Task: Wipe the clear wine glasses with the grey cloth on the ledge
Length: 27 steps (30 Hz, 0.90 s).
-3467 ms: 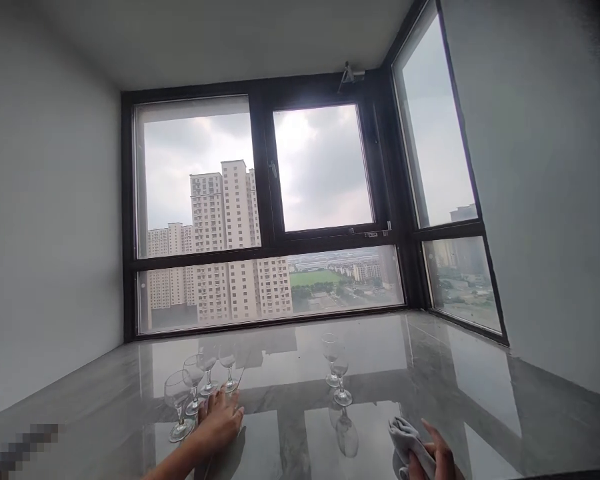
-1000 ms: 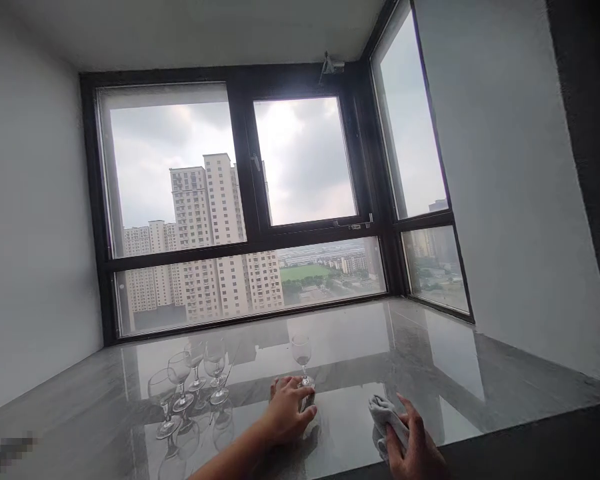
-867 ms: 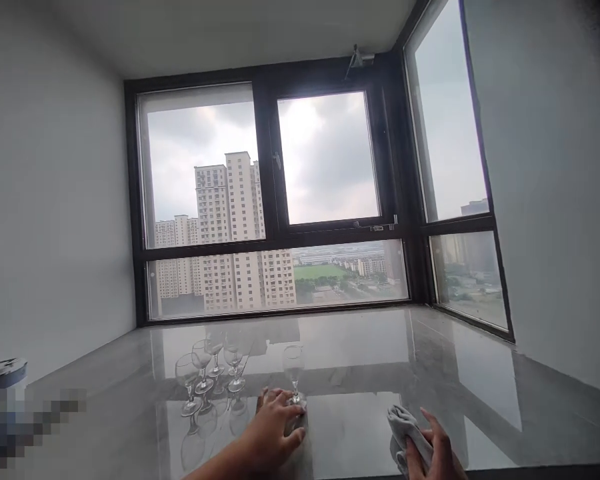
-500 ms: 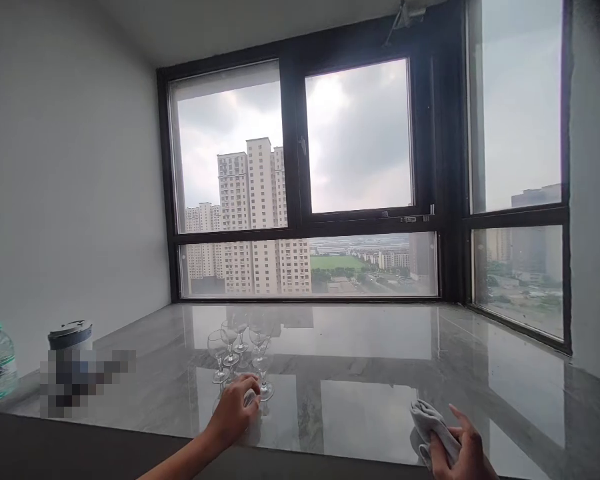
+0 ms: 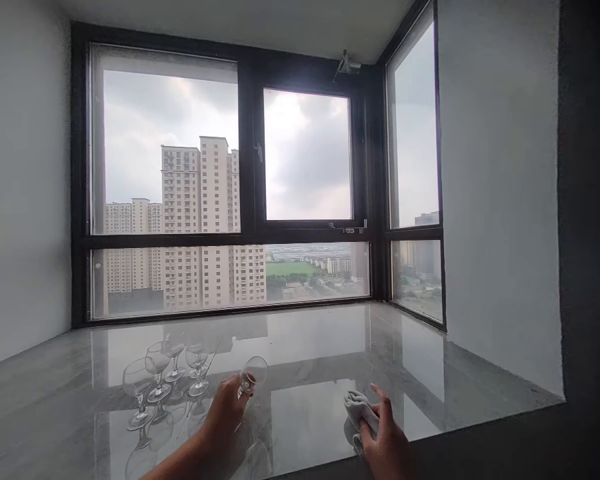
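Note:
My left hand (image 5: 226, 408) is closed round the stem of a small clear stemmed glass (image 5: 253, 374), which is lifted off the surface and tilted to the right. Just left of it, several more stemmed glasses (image 5: 153, 380) stand upright in a cluster on the glossy grey marble sill (image 5: 320, 347). My right hand (image 5: 386, 440) grips a crumpled grey cloth (image 5: 356, 410) near the sill's front edge, about a hand's width right of the tilted glass.
Dark-framed windows (image 5: 253, 193) run along the back and right of the sill, with white walls (image 5: 495, 200) on both sides. A dark ledge edge (image 5: 480, 447) crosses the lower right. The sill behind and right of the hands holds only reflections.
My left hand has lifted one glass by its stem and tipped it rightward beside the cluster. The camera swung left. My right hand still holds the cloth.

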Motion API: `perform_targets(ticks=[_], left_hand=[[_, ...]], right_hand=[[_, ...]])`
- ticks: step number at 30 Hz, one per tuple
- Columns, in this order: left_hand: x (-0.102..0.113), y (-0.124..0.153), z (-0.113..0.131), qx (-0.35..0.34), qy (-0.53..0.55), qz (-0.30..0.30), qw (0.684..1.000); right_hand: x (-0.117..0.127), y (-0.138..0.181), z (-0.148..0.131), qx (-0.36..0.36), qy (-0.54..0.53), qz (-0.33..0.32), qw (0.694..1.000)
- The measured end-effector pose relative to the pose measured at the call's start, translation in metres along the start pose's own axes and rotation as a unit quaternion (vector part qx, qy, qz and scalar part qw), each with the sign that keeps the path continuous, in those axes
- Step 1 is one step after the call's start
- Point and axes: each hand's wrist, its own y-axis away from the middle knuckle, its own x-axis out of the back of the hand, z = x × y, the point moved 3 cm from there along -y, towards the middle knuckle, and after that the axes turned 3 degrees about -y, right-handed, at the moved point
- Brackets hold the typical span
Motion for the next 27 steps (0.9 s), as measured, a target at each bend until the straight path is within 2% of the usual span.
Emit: perform_targets(ticks=[4,6,8,12,16,19,21,24,27], left_hand=[[-0.056,-0.031,0.058,-0.12,-0.06,-0.045,0.99],[-0.076,-0.038,0.075,-0.15,-0.055,-0.035,0.987],[-0.088,-0.039,0.079,-0.165,-0.023,-0.018,0.986],[-0.093,-0.033,0.068,-0.153,0.042,-0.012,0.987],[-0.09,-0.032,0.069,-0.108,0.091,-0.012,0.99],[-0.092,-0.031,0.079,-0.125,0.097,-0.035,0.987],[-0.094,-0.029,0.084,-0.139,0.09,-0.059,0.984],[-0.092,-0.026,0.086,-0.143,0.075,-0.064,0.985],[-0.09,-0.025,0.087,-0.152,0.053,-0.065,0.985]], right_hand=[[0.005,-0.004,0.0,-0.005,-0.025,0.0,1.0],[0.01,-0.006,0.001,-0.009,-0.04,0.0,0.999],[0.016,-0.009,0.001,-0.014,-0.058,-0.001,0.998],[0.019,-0.012,-0.011,-0.041,-0.08,0.005,0.996],[0.007,-0.013,-0.04,-0.026,-0.116,-0.003,0.993],[-0.006,-0.009,-0.062,0.026,-0.128,-0.013,0.991],[-0.011,-0.005,-0.073,0.088,-0.107,-0.009,0.99],[-0.014,0.0,-0.084,0.182,-0.062,-0.003,0.981],[-0.011,0.003,-0.089,0.21,-0.046,0.021,0.976]])
